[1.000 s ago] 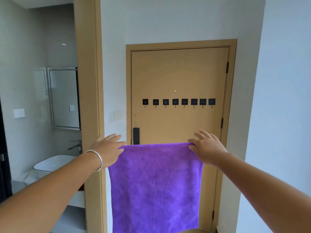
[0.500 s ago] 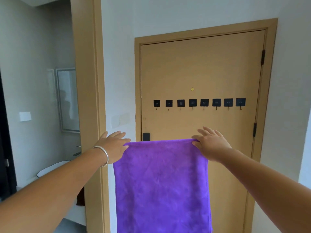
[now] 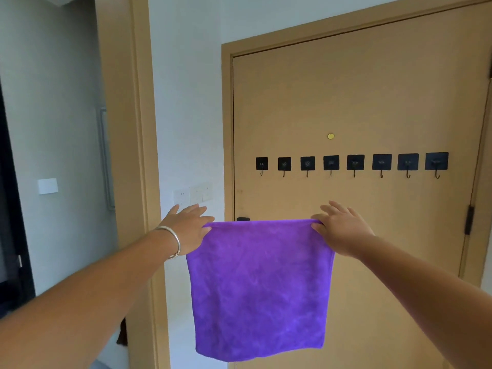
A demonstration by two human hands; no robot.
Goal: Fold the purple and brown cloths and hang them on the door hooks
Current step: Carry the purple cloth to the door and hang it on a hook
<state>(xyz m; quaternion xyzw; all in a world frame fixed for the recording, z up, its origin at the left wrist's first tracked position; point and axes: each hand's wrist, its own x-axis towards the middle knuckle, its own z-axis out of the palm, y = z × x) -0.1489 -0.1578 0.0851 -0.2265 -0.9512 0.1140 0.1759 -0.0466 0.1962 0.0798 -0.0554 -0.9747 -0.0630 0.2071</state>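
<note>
A purple cloth [image 3: 259, 288] hangs in front of me, folded over with its fold along the top edge. My left hand [image 3: 186, 230], with a silver bangle on the wrist, pinches the top left corner. At the top right corner my right hand [image 3: 340, 230] pinches the cloth, its other fingers stretched forward. Above the cloth, a row of several black stick-on hooks [image 3: 354, 164] runs across the tan door [image 3: 372, 102]. All the hooks are bare. No brown cloth can be made out for certain.
A black door handle [image 3: 242, 219] peeks over the cloth's top edge. Wall switches [image 3: 193, 195] sit left of the door frame. Further left, an open doorway [image 3: 66, 155] leads into a bathroom. Something dark [image 3: 122, 334] shows low beside that doorway's frame.
The door and hooks have grown larger and shifted right in the view as I come closer. Both hands keep the same hold on the cloth, carried slightly higher toward the hooks.
</note>
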